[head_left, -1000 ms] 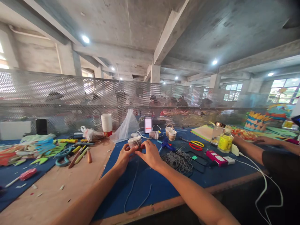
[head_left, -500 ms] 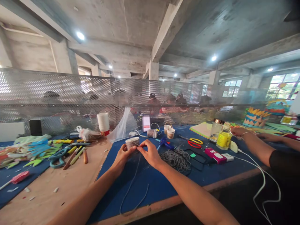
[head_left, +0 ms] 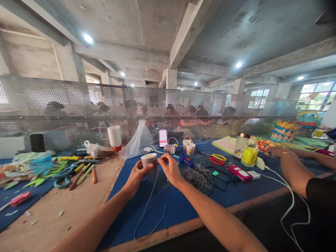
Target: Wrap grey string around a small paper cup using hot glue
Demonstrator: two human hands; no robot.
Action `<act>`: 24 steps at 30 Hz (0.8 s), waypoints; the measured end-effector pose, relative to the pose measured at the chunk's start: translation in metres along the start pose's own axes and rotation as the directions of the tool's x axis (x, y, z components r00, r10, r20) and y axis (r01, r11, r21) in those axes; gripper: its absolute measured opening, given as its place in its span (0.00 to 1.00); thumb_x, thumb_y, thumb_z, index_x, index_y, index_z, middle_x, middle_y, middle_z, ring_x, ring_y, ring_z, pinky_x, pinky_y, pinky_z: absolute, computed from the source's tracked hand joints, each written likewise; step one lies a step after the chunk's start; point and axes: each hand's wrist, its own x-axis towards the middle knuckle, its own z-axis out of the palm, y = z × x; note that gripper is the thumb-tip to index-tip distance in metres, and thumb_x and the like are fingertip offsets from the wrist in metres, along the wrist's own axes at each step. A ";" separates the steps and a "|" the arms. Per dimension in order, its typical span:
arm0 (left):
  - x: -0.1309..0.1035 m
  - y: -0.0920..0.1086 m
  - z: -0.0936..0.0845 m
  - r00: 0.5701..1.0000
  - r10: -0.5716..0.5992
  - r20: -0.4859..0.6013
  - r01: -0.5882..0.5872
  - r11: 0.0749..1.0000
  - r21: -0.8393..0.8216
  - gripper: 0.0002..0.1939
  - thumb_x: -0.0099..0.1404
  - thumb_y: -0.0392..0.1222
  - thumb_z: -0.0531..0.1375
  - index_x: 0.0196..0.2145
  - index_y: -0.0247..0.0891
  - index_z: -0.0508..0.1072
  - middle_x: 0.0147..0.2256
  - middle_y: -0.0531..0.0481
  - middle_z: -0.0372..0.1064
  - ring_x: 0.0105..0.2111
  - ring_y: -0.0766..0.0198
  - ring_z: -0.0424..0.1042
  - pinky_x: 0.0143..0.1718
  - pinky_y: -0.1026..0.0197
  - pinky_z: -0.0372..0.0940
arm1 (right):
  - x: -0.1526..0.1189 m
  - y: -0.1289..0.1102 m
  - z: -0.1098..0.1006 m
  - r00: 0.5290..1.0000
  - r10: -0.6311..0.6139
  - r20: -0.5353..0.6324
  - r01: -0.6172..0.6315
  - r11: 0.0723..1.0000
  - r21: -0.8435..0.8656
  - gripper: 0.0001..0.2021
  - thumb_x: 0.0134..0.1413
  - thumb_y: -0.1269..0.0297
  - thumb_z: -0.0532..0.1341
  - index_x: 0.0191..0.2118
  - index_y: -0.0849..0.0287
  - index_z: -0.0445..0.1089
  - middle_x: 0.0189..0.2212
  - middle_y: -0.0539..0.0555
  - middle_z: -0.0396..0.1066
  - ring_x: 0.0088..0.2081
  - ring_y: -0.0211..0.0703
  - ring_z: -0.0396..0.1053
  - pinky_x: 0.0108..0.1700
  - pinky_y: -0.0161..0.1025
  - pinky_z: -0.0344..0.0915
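Note:
My left hand (head_left: 137,176) is closed around a small paper cup (head_left: 148,157), whose pale rim faces up and whose side is wrapped with cord. At the cup's right side, my right hand (head_left: 170,170) is pinched, its fingertips apart from the wall. A thin grey cord (head_left: 147,204) rises from the table to those fingertips; the exact grip is too small to see clearly. Its lower part loops on the blue table mat (head_left: 126,217). Right of my right hand lie a tangled heap of grey cord (head_left: 198,178) and a blue glue gun (head_left: 186,160).
Two small finished-looking cups (head_left: 190,148) stand behind. Red-yellow scissors (head_left: 217,159), a yellow bottle (head_left: 249,155) and a magenta box (head_left: 240,174) lie right. Stacked cups (head_left: 114,136) and blue scissors (head_left: 63,176) are left. A co-worker's arm (head_left: 294,171) reaches in at right.
My right hand has drawn slightly up and right, away from the cup's front. The cup shows more of its side; my left hand still holds it.

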 end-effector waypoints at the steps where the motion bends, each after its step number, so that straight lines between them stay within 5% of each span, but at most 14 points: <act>1: 0.000 0.000 0.000 1.000 0.002 0.003 -0.002 1.000 0.001 0.33 0.49 0.49 0.80 0.50 0.38 0.77 0.50 0.40 0.81 0.51 0.47 0.80 0.52 0.49 0.75 | 0.000 0.000 0.000 1.000 -0.001 -0.003 0.001 1.000 0.009 0.11 0.66 0.53 0.61 0.35 0.53 0.67 0.32 0.50 0.76 0.36 0.44 0.76 0.44 0.39 0.72; 24: -0.002 0.000 -0.001 0.998 -0.006 0.059 0.006 1.000 0.007 0.34 0.49 0.50 0.79 0.52 0.38 0.78 0.52 0.38 0.80 0.52 0.46 0.80 0.53 0.49 0.74 | 0.002 -0.002 -0.006 1.000 0.026 0.009 -0.026 1.000 0.006 0.11 0.67 0.53 0.59 0.34 0.52 0.66 0.28 0.48 0.76 0.32 0.44 0.76 0.40 0.38 0.70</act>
